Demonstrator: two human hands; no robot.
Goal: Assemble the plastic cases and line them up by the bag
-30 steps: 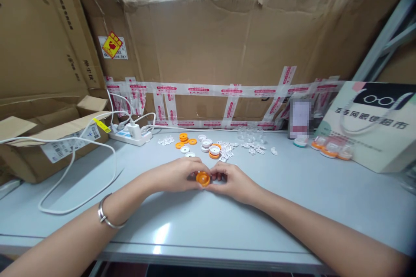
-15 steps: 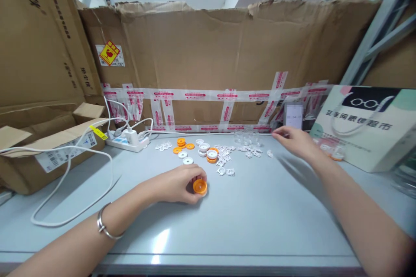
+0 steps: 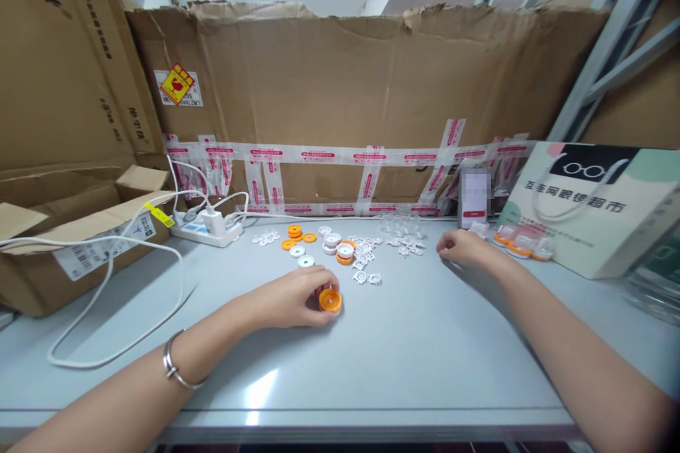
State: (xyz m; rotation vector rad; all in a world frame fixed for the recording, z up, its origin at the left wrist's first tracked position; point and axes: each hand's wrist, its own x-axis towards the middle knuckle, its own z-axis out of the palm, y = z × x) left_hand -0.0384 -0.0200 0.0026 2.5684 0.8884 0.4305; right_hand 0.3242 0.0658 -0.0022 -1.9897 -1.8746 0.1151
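My left hand [image 3: 302,299] is closed around a round orange cup-like piece [image 3: 330,300], held just above the table with its hollow face toward me. My right hand [image 3: 462,249] rests low over the table at the right, thumb and fingertips pinched together; whatever is between them is hidden. Behind my left hand lie white discs [image 3: 306,262], a few orange rings [image 3: 294,232] and a stacked white and orange pair [image 3: 345,253]. Small white openwork pieces [image 3: 365,249] are heaped beside them. Clear plastic domes [image 3: 401,225] sit farther back.
Several clear-topped orange and white units [image 3: 523,244] stand by a paper bag [image 3: 579,205] on the right. A phone [image 3: 474,198] leans near the cardboard wall [image 3: 329,85]. At left are a power strip [image 3: 212,232], a looping white cable [image 3: 183,283] and an open carton [image 3: 32,276].
My right hand has come down and toward me, its fingers closing where a small white piece lay. My left hand has shifted slightly, still holding the orange piece.
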